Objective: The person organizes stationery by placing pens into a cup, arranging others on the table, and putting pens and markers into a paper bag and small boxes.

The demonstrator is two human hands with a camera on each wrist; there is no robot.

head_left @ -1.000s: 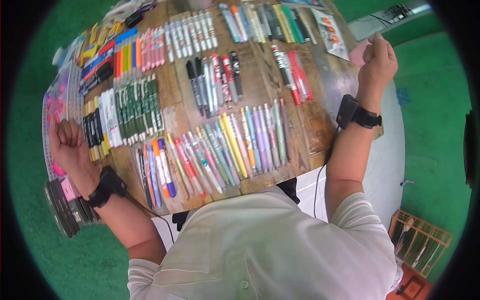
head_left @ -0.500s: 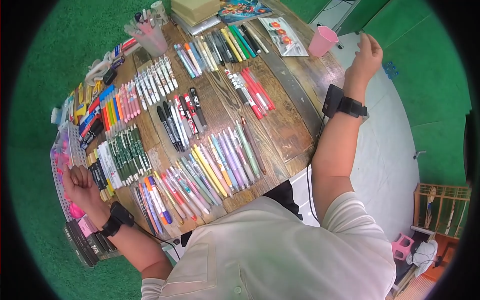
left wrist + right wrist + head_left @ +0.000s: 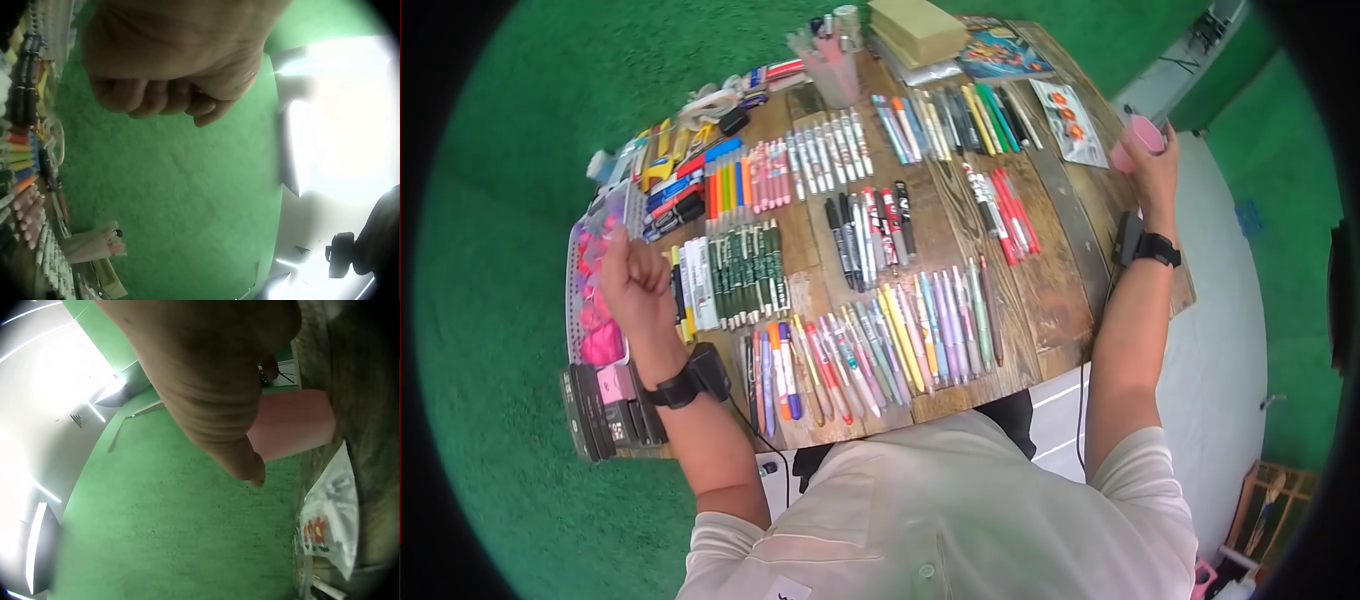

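My right hand (image 3: pixel 1157 182) grips a pink cup (image 3: pixel 1143 131) at the right far side of the wooden table, thumb on one side and fingers on the other. In the right wrist view the thumb and a fingertip stand on either side of the pink cup near its rim, and its base is at the tabletop. Part of the cup is hidden behind the hand. My left hand (image 3: pixel 640 288) hangs over the table's left side with loosely curled fingers and holds nothing. Nearest to it are a white basket of pink things (image 3: pixel 603 342) and a row of dark-green pens (image 3: pixel 747 268).
Rows of pens and markers (image 3: pixel 880 345) cover much of the wooden table (image 3: pixel 1050 305). A clear packet with red flowers (image 3: pixel 1068 122) lies near the cup. At the back stand a holder with pens (image 3: pixel 834 80) and a tan block (image 3: pixel 917 32). Dark boxes (image 3: pixel 595 410) sit at the front left.
My right hand has come to the pink cup and taken hold of it; half a second ago it was raised beside it. The left hand stays loosely curled. The head view has shifted.
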